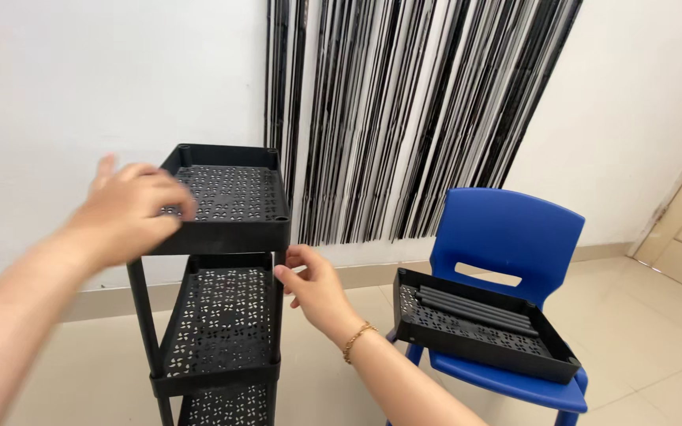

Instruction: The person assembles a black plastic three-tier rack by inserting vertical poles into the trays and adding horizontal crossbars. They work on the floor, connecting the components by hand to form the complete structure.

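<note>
Standing black, the perforated shelf rack [222, 268] has tiers.

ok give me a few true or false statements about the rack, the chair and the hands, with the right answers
1. The left hand rests on the top tray of the black rack. True.
2. The chair is red. False: it is blue.
3. A spare black tray lies on the chair seat with black rods in it. True.
4. The right hand holds one of the rods. False: it is by the rack's front right post, just under the top tray, and holds no rod.
5. The right wrist wears a gold bracelet. True.
6. The rack's trays are solid, with no holes. False: their bottoms are perforated.
</note>
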